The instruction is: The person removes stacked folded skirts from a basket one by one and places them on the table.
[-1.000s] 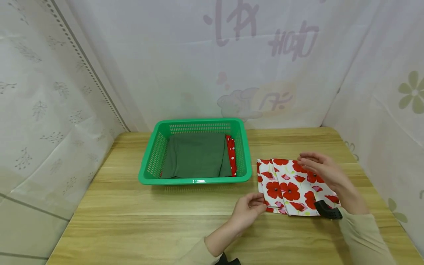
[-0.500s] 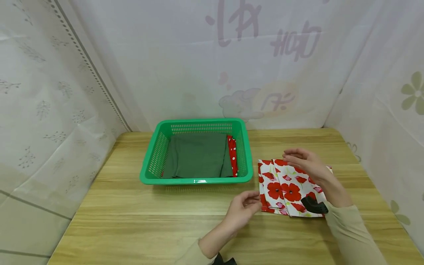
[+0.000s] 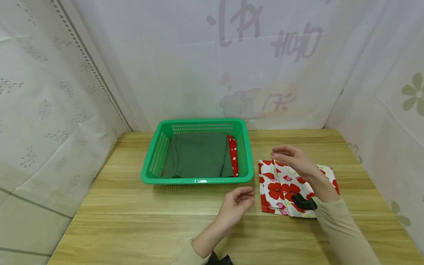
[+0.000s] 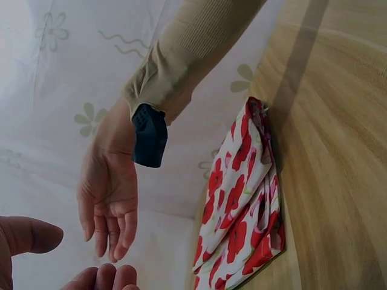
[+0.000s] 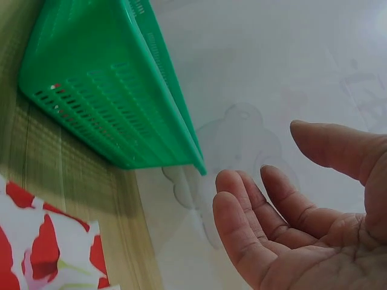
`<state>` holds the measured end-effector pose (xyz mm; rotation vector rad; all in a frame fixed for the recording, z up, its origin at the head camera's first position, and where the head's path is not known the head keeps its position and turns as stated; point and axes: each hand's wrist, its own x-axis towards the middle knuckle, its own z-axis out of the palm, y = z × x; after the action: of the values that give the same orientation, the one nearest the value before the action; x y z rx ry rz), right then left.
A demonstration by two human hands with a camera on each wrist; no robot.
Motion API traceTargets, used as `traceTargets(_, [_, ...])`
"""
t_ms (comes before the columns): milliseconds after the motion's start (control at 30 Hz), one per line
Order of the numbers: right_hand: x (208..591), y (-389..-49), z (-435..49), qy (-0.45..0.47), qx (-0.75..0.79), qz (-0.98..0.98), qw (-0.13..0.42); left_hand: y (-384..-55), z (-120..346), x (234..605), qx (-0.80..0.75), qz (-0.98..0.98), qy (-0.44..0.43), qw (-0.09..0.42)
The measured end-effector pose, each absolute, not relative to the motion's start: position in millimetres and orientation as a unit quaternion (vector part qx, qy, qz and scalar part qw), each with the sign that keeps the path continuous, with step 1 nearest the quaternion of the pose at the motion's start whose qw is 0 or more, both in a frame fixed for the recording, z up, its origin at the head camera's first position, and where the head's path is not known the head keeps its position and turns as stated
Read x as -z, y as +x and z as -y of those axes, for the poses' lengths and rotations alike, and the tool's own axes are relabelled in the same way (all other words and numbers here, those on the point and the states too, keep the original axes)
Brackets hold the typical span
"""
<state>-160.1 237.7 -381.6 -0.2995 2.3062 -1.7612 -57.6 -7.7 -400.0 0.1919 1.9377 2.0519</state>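
A folded white cloth with red poppies (image 3: 275, 191) lies flat on the wooden table, right of the green basket (image 3: 197, 181). Over its far part hovers my right hand (image 3: 294, 160), fingers relaxed and nothing in them; the left wrist view shows this hand raised above the cloth (image 4: 236, 199). My left hand (image 3: 233, 204) is just left of the cloth's near corner, fingers loosely bent with nothing held. Inside the basket lie a folded dark green cloth (image 3: 202, 154) and, at its right, a red cloth with white dots (image 3: 233, 156).
The wooden table (image 3: 132, 221) extends left and in front of the basket. A white printed curtain (image 3: 185, 66) hangs behind the table and along both sides. Each wrist carries a black strap-like mount, such as the right one (image 3: 303, 202).
My right hand has moved left across the poppy cloth. My left hand has drawn back left, away from the cloth's edge. The poppy cloth and the basket stay in place.
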Motion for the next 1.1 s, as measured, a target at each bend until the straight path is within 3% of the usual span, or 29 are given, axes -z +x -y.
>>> traceTargets(400, [377, -170, -208, -0.124, 0.595, -0.783, 0.134, -67, 30, 395, -0.729, -0.671, 0.089, 0.101])
traceTargets(1100, [375, -189, -159, -0.165, 0.589, -0.770, 0.180, -95, 85, 385, -0.696, -0.717, 0.034, 0.006])
